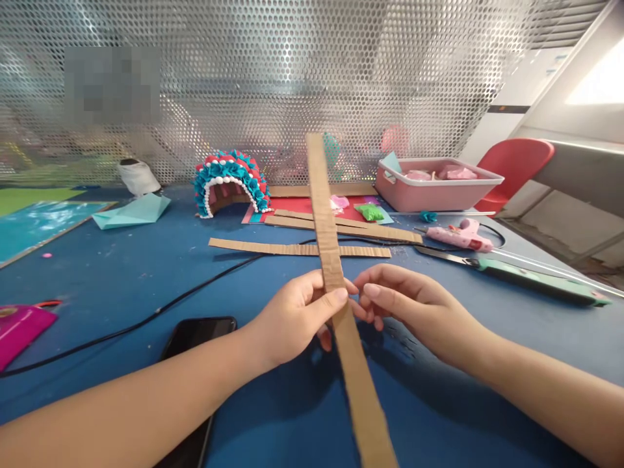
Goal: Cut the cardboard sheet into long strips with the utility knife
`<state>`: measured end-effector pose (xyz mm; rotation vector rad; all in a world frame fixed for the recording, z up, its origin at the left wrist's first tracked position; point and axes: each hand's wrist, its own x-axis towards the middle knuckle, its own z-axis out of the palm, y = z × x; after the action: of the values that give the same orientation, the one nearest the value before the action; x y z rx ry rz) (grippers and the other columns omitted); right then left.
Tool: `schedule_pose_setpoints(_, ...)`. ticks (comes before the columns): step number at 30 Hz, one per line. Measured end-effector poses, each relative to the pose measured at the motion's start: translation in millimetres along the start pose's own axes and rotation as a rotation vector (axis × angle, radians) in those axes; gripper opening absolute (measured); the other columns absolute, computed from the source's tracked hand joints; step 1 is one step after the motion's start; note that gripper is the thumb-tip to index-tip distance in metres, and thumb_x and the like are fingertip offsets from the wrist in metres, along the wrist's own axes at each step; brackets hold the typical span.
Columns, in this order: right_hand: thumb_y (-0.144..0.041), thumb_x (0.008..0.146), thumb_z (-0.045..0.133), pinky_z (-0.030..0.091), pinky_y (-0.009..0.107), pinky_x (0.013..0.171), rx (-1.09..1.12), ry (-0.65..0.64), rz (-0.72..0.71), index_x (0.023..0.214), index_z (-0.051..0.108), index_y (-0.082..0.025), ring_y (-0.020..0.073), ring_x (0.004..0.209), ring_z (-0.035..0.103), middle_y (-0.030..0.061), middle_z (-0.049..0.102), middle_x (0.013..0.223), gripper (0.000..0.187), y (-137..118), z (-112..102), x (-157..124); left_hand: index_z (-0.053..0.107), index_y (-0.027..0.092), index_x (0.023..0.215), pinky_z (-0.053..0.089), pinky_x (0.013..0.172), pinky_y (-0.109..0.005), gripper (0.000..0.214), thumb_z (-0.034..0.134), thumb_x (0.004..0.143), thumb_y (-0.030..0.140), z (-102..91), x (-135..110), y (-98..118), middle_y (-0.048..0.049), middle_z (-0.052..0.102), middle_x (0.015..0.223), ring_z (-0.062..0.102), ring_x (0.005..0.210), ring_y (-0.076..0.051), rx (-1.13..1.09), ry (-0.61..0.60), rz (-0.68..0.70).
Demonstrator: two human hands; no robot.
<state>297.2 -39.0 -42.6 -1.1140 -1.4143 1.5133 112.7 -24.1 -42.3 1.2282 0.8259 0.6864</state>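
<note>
My left hand (pixel 302 318) grips a long, narrow cardboard strip (pixel 324 221) around its middle, thumb on top and fingers behind. The strip stands up at a slant, its far end raised above the table and its near end running out of the bottom of the view. Close by on the right is my right hand (pixel 414 305), its fingers curled and thumb against them, near the strip's edge. Whether anything sits between those fingertips is hidden. Beyond the hands, another cardboard strip (pixel 253 247) lies crosswise, with more cardboard pieces (pixel 390 232) behind it.
A green-handled cutter (pixel 536 279) and a pink glue gun (pixel 463 235) lie right. A black cable (pixel 195 292) crosses the blue table (pixel 273 416). A phone (pixel 199 335) lies under my left forearm. Behind stand a flower-covered arch (pixel 231 175) and a pink bin (pixel 433 192).
</note>
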Motion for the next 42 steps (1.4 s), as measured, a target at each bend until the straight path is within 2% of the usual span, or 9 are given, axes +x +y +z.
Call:
schedule_pose_setpoints(6, -0.041, 0.079, 0.067, 0.045, 0.026, 0.061, 0.032, 0.040, -0.093, 0.090, 0.063, -0.021, 0.0123, 0.067, 0.056, 0.0004, 0.061, 0.074, 0.023, 2.3, -2.0, 0.5, 0.056, 0.017, 0.098, 0.052, 0.054, -0.024, 0.031, 0.063, 0.081, 0.042, -0.6, 0.0, -0.4, -0.0026, 0.066, 0.079, 0.065, 0.064, -0.013, -0.053, -0.064, -0.055)
schedule_pose_setpoints(11, -0.040, 0.083, 0.063, 0.047, 0.032, 0.081, 0.089, -0.027, -0.134, 0.106, 0.067, -0.029, 0.0166, 0.088, 0.058, 0.0030, 0.065, 0.101, 0.026, 3.4, -4.8, -1.7, 0.058, 0.016, 0.097, 0.051, 0.056, -0.024, 0.033, 0.068, 0.078, 0.041, 3.0, -3.5, -4.1, -0.0040, 0.068, 0.077, 0.064, 0.064, -0.013, 0.065, -0.227, -0.139)
schedule_pose_setpoints(14, -0.042, 0.084, 0.061, 0.044, 0.036, 0.090, 0.123, -0.032, -0.116, 0.100, 0.071, -0.027, 0.0195, 0.096, 0.058, 0.0043, 0.066, 0.101, 0.025, 2.4, -4.8, -2.7, 0.060, 0.015, 0.095, 0.051, 0.058, -0.024, 0.034, 0.067, 0.078, 0.043, 4.8, -6.0, -5.2, -0.0042, 0.067, 0.081, 0.063, 0.066, -0.013, 0.139, -0.298, -0.119)
schedule_pose_setpoints(17, -0.043, 0.085, 0.059, 0.045, 0.035, 0.085, 0.159, -0.015, -0.131, 0.087, 0.073, -0.025, 0.0184, 0.087, 0.060, 0.0036, 0.067, 0.089, 0.024, 0.4, -4.7, -2.8, 0.057, 0.015, 0.084, 0.048, 0.049, -0.022, 0.047, 0.058, 0.078, 0.061, 4.2, -6.5, -1.6, -0.0020, 0.061, 0.074, 0.057, 0.057, -0.011, 0.184, -0.198, -0.043)
schedule_pose_setpoints(20, -0.043, 0.086, 0.057, 0.044, 0.032, 0.079, 0.027, -0.026, -0.178, 0.080, 0.073, -0.022, 0.0171, 0.081, 0.057, 0.0036, 0.064, 0.082, 0.027, -2.0, -4.9, -4.3, 0.051, 0.017, 0.079, 0.038, 0.038, -0.020, 0.057, 0.044, 0.077, 0.074, 2.3, -7.0, 4.2, 0.0036, 0.049, 0.063, 0.045, 0.044, -0.007, 0.206, -0.026, 0.008)
schedule_pose_setpoints(22, -0.042, 0.087, 0.056, 0.044, 0.030, 0.072, -0.074, -0.081, -0.184, 0.078, 0.073, -0.020, 0.0158, 0.076, 0.055, 0.0038, 0.062, 0.079, 0.029, -4.2, -3.5, -6.6, 0.050, 0.018, 0.075, 0.032, 0.037, -0.019, 0.059, 0.041, 0.078, 0.076, 2.0, -8.4, 6.9, 0.0063, 0.041, 0.054, 0.039, 0.041, -0.007, 0.211, -0.004, -0.003)
schedule_pose_setpoints(29, -0.043, 0.089, 0.052, 0.043, 0.026, 0.070, -0.120, -0.310, -0.067, 0.074, 0.070, -0.018, 0.0138, 0.071, 0.054, 0.0035, 0.063, 0.074, 0.035, -11.6, 4.4, -13.4, 0.053, 0.018, 0.057, 0.019, 0.038, -0.024, 0.054, 0.042, 0.088, 0.060, 4.2, -8.9, 10.6, 0.0072, 0.025, 0.045, 0.019, 0.041, -0.007, 0.324, -0.053, -0.022)
schedule_pose_setpoints(36, -0.044, 0.089, 0.050, 0.041, 0.025, 0.063, -0.059, -0.271, -0.050, 0.071, 0.066, -0.019, 0.0120, 0.064, 0.053, 0.0026, 0.063, 0.070, 0.034, -21.7, 8.5, -12.1, 0.032, 0.020, 0.049, 0.017, 0.037, -0.023, 0.051, 0.048, 0.084, 0.054, -0.2, -1.6, 30.9, 0.0070, 0.024, 0.043, 0.020, 0.039, -0.005, 0.390, 0.015, -0.012)
schedule_pose_setpoints(42, -0.048, 0.090, 0.047, 0.041, 0.029, 0.065, -0.183, -0.258, -0.066, 0.073, 0.064, -0.018, 0.0158, 0.070, 0.053, 0.0052, 0.061, 0.073, 0.039, -19.0, 4.4, -17.7, 0.029, 0.020, 0.052, 0.014, 0.040, -0.021, 0.045, 0.055, 0.082, 0.042, -21.7, 3.6, 48.4, 0.0092, 0.019, 0.044, 0.017, 0.038, -0.002, 0.304, 0.274, 0.087)
